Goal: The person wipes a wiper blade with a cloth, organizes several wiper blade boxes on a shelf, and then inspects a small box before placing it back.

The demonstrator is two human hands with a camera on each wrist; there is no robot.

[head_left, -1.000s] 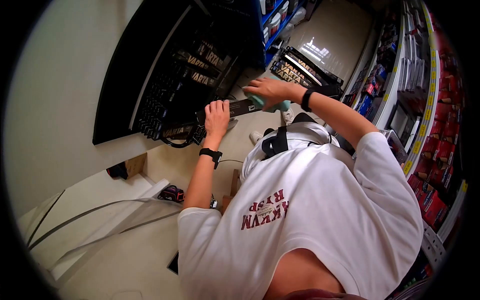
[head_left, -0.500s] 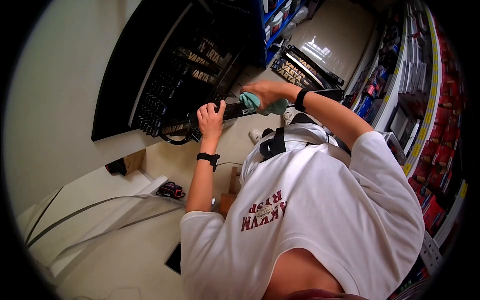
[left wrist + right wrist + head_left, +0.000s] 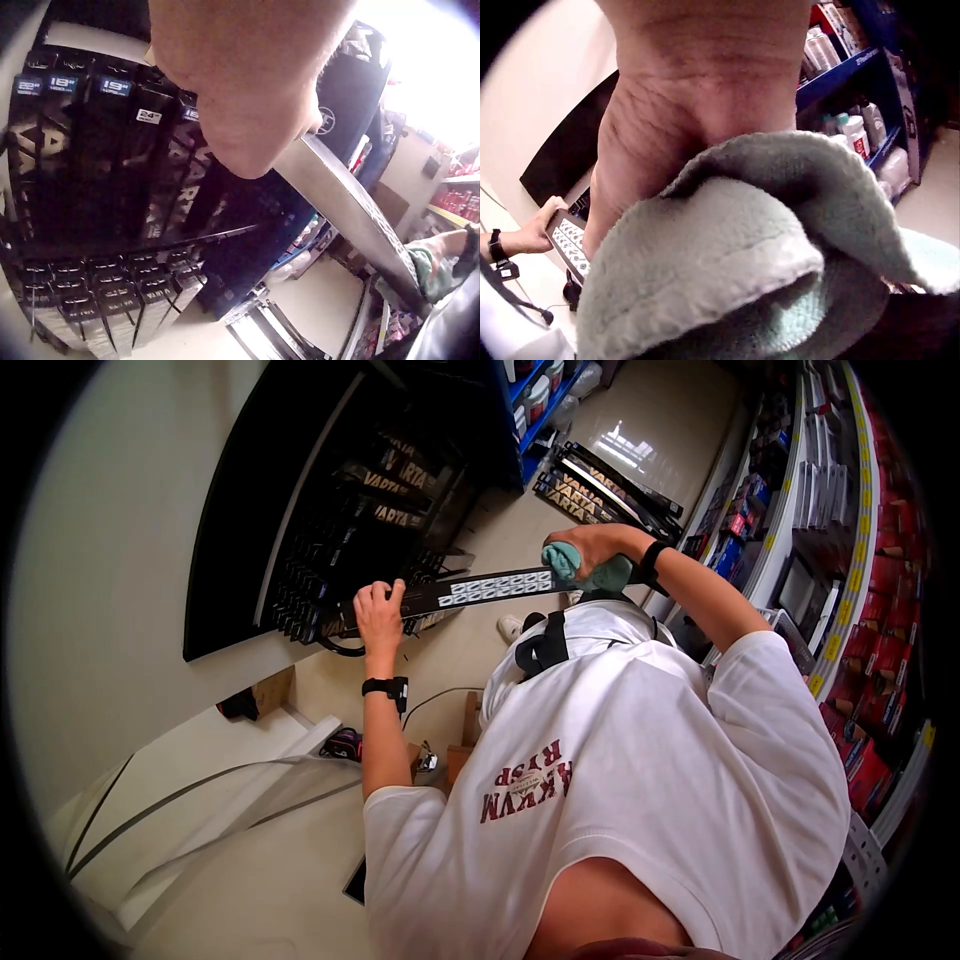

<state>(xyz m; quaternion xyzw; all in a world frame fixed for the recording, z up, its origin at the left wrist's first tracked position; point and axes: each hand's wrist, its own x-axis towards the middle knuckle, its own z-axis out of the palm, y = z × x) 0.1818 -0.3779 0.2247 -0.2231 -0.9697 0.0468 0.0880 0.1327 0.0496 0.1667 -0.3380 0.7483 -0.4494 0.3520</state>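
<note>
**Green cloth on the long black carton**

At mid-frame, the left hand grips the carton's left end; the right hand clutches the cloth around its right end. Smooth wiping probably calls for a firm left hold and light, even pressure, without bending the carton.
</note>
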